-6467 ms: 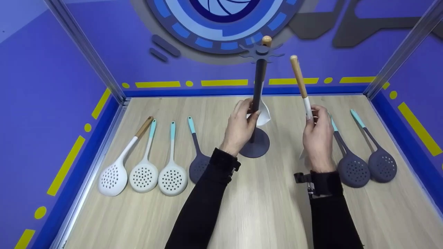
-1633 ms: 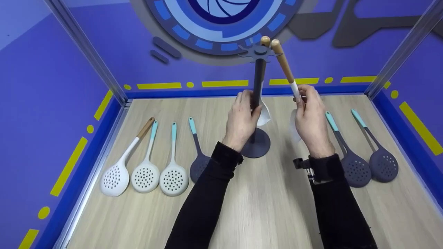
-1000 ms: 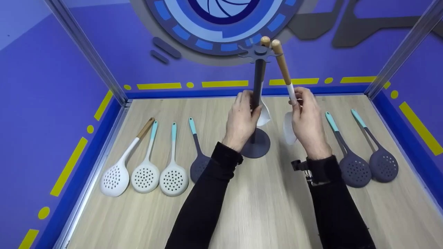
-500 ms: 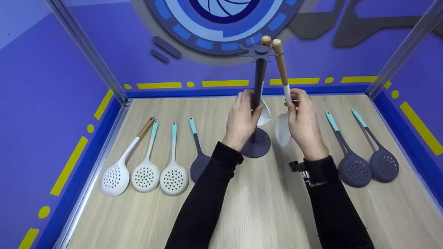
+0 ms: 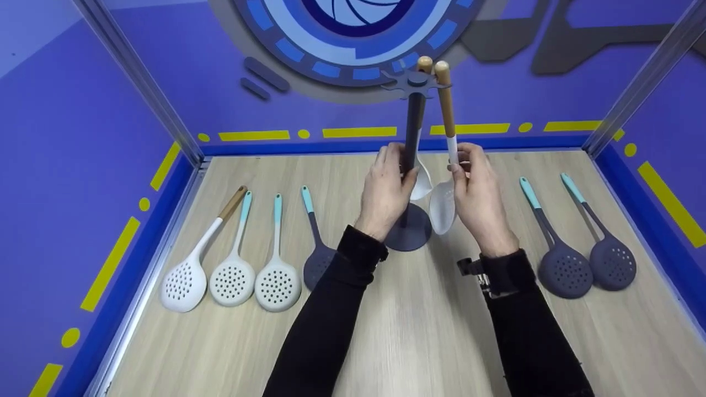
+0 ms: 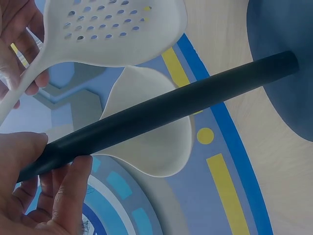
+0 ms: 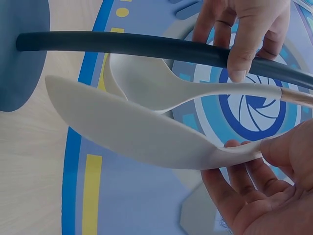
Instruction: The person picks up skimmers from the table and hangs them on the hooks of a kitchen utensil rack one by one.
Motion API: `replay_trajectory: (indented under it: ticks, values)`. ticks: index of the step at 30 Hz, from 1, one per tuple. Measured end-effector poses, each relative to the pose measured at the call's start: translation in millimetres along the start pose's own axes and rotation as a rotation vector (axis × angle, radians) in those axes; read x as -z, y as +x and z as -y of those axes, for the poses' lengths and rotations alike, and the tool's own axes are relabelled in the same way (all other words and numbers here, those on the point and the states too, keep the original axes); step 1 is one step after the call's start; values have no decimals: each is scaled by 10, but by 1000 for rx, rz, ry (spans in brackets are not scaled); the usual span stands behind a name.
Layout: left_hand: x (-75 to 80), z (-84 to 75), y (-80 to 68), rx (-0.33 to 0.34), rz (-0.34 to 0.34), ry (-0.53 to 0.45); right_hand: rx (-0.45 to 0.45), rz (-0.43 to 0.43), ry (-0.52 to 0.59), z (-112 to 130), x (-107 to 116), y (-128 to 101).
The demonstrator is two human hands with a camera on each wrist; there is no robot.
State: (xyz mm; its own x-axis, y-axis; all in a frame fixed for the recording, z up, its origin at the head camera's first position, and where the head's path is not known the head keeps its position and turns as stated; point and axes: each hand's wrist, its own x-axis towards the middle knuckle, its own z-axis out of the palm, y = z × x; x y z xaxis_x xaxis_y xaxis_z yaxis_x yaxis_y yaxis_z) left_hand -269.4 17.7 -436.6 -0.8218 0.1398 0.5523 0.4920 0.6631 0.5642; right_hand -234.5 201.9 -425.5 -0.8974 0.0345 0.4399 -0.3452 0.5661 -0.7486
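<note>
Left hand [image 5: 385,190]: fingers curled round stand pole [image 5: 411,132]. Right hand [image 5: 477,193]: fingertips pinching white skimmer [image 5: 443,205] handle (bowl hanging below fingers).

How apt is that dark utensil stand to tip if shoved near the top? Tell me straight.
Probably fairly apt: the stand is a tall thin pole on a small round base, and two skimmers hang from its top disc. That the left hand grips the pole hints it needs steadying. Pushed low, it would likelier slide on the table.

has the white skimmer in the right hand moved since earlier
Yes. The white skimmer in the right hand has swung left toward the stand's pole, its wooden tip now at the stand's top.
</note>
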Motion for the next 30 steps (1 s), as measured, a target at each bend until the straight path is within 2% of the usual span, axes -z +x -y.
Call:
replay_trajectory:
  ticks: [9, 22, 30]
  values:
    - [-19, 17, 0, 10, -2, -2, 19, 16, -22, 9, -21, -18]
    - [-15, 9, 1, 17, 4, -2, -19, 23, -16, 8, -25, -25]
    - [-10, 1, 7, 23, 1, 4, 5, 26, -41, 13, -26, -24]
